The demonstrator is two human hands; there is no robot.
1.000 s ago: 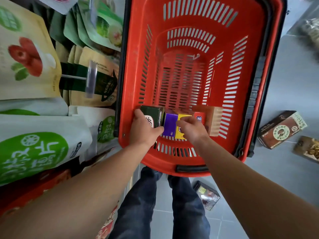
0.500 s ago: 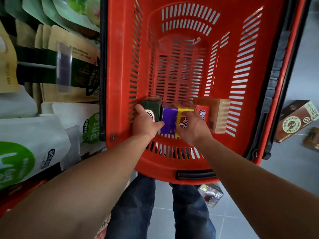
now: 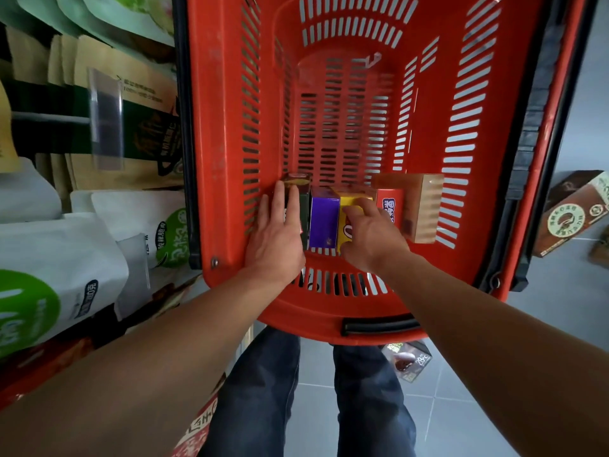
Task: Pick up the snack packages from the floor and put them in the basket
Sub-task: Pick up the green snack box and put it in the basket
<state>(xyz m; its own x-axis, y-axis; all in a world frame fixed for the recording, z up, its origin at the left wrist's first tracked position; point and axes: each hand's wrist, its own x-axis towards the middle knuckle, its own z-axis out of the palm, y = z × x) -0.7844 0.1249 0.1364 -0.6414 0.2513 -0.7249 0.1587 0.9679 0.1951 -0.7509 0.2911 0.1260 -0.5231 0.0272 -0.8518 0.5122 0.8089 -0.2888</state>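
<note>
Basket (image 3: 227, 133): red slotted plastic with black handles, directly ahead of the person, its near rim above the knees.
Row: five boxes stand side by side on the basket floor against the near wall, touching one another; the row's long axis runs left to right.
Green box (image 3: 304, 206): dark, leftmost in the row, close to the left wall.
Purple box (image 3: 324, 219): second from the left, plain face up.
Yellow box (image 3: 351, 209): centre of the row, partly covered by the right hand.
Red box (image 3: 390, 206): fourth, white lettering on its face.
Tan box (image 3: 425, 209): rightmost and tallest, pale brown card.
Left hand (image 3: 275, 239): lies flat on the green box, fingers straight and slightly apart, pointing far; it presses rather than clasps.
Right hand (image 3: 372, 239): fingers curled over the top of the yellow box, thumb at the box's near edge; judged a light grip.
Key relation: both hands sit at the near end of the row, and each box extends away from the fingers toward the far wall; the right hand is nearer the unpicked boxes.
Brown box (image 3: 573, 216): on the floor right of the basket, tilted, round emblem showing.
Dark box (image 3: 408, 361): on the floor near the right leg, under the near rim.
Task stage: judged part done; at least two boxes remain on the floor.
Shelf pouches (image 3: 49, 291): left of the basket, green and white; not part of the task.
</note>
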